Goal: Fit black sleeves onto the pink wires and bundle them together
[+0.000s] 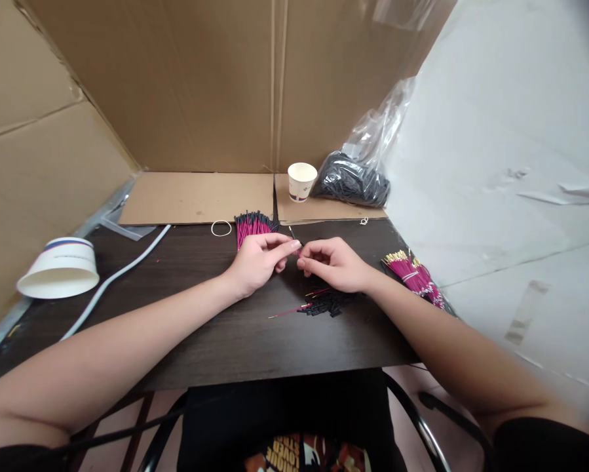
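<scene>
Two hands, left hand [257,262] and right hand [331,264], pinch one thin pink wire [297,247] together; two pink bundles [253,226] and two paper cups [301,181] sit nearby.

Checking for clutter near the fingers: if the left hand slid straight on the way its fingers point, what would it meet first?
The left hand points right, so it would probably meet the right hand first; their fingertips nearly touch around a thin wire.

Two paper cups: one upright [302,181], one tipped over [59,267]. Two bundles of pink wires [253,227] [415,274]. One rubber band [221,228], one plastic bag [358,172], one white cable [112,278], two hands [257,261] [334,263].
</scene>
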The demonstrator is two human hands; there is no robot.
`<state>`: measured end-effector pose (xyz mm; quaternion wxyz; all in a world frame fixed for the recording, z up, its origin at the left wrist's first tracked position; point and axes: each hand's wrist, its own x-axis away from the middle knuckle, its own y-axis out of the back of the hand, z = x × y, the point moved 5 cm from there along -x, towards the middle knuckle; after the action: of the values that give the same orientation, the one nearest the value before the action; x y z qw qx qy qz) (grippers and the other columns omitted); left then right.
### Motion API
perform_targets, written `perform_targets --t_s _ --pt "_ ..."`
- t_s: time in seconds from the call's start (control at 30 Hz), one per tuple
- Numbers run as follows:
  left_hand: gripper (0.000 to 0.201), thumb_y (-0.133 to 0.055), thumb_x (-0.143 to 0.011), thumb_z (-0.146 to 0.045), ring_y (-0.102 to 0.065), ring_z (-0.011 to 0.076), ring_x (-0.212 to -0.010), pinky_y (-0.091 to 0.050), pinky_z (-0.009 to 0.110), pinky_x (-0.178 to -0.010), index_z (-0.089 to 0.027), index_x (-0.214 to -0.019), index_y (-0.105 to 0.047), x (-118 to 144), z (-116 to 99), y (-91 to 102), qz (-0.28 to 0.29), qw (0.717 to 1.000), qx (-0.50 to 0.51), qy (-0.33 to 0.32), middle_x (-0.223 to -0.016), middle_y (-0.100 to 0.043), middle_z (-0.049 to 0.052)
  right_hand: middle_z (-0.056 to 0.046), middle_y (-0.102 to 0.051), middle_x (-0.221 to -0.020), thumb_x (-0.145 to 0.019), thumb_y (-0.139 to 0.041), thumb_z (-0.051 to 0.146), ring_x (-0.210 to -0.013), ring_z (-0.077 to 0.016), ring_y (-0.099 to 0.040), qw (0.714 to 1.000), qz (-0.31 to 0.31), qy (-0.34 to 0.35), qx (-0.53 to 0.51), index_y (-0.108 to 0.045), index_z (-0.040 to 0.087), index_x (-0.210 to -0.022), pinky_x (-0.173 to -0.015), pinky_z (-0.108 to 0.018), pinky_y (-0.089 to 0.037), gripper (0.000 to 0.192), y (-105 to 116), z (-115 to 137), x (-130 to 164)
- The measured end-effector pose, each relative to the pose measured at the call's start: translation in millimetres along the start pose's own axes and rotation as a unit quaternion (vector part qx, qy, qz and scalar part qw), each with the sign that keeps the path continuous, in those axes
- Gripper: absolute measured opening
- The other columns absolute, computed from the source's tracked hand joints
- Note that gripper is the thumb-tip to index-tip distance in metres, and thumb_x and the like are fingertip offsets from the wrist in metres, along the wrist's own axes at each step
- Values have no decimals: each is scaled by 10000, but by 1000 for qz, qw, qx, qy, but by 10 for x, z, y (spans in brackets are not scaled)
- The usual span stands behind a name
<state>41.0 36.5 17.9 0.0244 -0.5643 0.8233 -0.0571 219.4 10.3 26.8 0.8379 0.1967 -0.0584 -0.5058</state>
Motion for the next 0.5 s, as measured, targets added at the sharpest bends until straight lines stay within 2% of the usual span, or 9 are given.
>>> perform_targets --t_s 0.1,0.3,0.43,0.5 --pt "335 -965 -812 -455 -509 103 -549 -401 257 -536 -152 -841 -824 -15 -16 24 -20 999 28 -16 -621 -624 5 -11 -718 -730 -1010 -707 419 -635 -143 -602 1000 12 5 4 -701 188 -846 -605 -260 -453 283 21 31 3" --pt "325 -954 -839 -442 -492 95 -539 -374 253 -518 -145 -845 -822 -24 -11 37 -39 997 59 -28 -632 -622 13 28 -609 -670 -984 -684 341 -601 -111 -488 999 20 32 25 -659 184 -769 -586 -252 -380 268 90 143 7" --pt "335 -970 -806 -427 -490 85 -546 -377 253 -512 -140 -864 -809 -57 -4 87 -66 994 77 -28 -742 -687 44 35 -583 -658 -918 -668 254 -614 -111 -484 996 77 34 25 -643 182 -726 -606 -256 -396 206 106 185 29" --pt "337 -963 -808 -436 -481 90 -532 -373 253 -505 -144 -870 -805 -66 14 105 -71 996 46 -26 -692 -662 25 43 -561 -633 -876 -651 204 -602 -105 -456 993 103 53 18 -624 183 -693 -591 -255 -375 186 142 221 47"
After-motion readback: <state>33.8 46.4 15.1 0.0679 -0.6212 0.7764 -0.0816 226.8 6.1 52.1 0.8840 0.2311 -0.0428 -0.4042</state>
